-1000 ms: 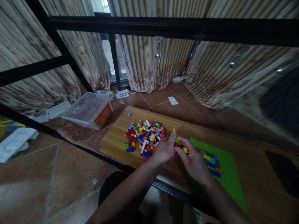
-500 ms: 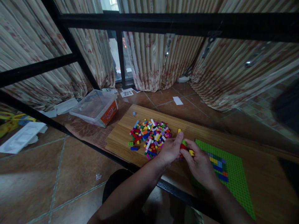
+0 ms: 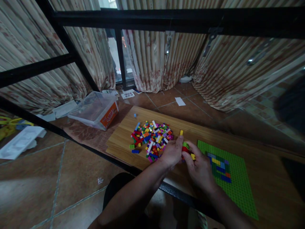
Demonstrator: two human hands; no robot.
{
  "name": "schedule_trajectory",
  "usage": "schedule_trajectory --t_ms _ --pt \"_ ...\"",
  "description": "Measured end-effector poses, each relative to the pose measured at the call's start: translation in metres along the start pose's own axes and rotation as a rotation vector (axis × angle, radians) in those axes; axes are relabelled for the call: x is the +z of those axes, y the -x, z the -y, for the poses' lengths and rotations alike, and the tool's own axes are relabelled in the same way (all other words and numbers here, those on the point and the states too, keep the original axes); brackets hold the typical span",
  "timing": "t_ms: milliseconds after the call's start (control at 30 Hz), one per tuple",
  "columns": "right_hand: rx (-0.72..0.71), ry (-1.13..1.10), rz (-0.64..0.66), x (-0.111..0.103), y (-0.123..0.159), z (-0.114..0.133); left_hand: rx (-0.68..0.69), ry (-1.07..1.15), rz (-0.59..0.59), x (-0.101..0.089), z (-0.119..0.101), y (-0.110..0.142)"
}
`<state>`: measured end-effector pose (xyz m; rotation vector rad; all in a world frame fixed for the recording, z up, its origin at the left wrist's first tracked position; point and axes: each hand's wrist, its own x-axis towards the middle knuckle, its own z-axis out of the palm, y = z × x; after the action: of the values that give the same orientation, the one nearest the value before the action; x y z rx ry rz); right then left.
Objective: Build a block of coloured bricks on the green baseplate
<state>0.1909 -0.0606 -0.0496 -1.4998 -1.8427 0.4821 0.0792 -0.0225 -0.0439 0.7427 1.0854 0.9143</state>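
R hand (image 3: 201,167) is held just beside L hand (image 3: 171,154), both over the wooden table (image 3: 121,140), btwn the brick pile (image 3: 154,140) & the green baseplate (image 3: 240,187). A red-and-green brick piece (image 3: 185,147) is gripped btwn R thumb & fingers, w/ its green part uppermost; L hand is set close by, but contact can't be told. A yellow brick (image 3: 193,156) is seen at the R fingers too, partly covered. L fingers are curled in narrow & mostly hidden; a 2nd yellow brick (image 3: 181,132) is seen at the L thumb tip, but whether it's pinched or just lies behind can't be told.

On the baseplate, a flat patch of bricks (image 3: 221,169) is laid, mostly blue, yellow & green, w/ an orange pc near its R edge. Mixed loose bricks are heaped L of the hands. Near the pile's L edge, a lime brick (image 3: 132,146) & a dark blue brick (image 3: 135,151) are placed; a light blue brick (image 3: 135,115) is left well apart, nr the table's far L corner. Beyond the table's L end, a clear plastic box (image 3: 91,109) w/ orange label is set on a brownish mat (image 3: 83,135).
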Motion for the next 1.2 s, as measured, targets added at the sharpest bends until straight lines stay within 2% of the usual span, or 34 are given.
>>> schedule_trajectory --t_ms 367,500,633,800,933,1067,1200 --pt "-0.095 0.061 -0.105 0.009 0.004 -0.007 -0.054 0.054 -0.027 0.004 0.003 -0.001" --pt "-0.080 0.025 -0.096 0.009 0.003 -0.008 -0.029 0.038 -0.028 0.003 0.004 -0.002" --pt "0.027 -0.160 -0.030 0.007 -0.001 0.002 0.211 -0.206 -0.089 -0.005 -0.002 -0.002" --pt "0.392 -0.662 -0.034 0.007 -0.006 0.026 0.533 -0.621 -0.193 -0.011 -0.012 0.005" --pt "0.609 -0.855 -0.034 0.008 -0.007 0.037 0.674 -0.923 -0.227 -0.008 -0.010 0.010" --pt "0.692 -0.920 -0.063 0.010 -0.008 0.038 0.740 -1.097 -0.240 -0.005 -0.005 0.009" --pt "0.643 -0.915 -0.149 0.013 -0.009 0.036 0.791 -1.122 -0.237 -0.005 -0.002 0.007"
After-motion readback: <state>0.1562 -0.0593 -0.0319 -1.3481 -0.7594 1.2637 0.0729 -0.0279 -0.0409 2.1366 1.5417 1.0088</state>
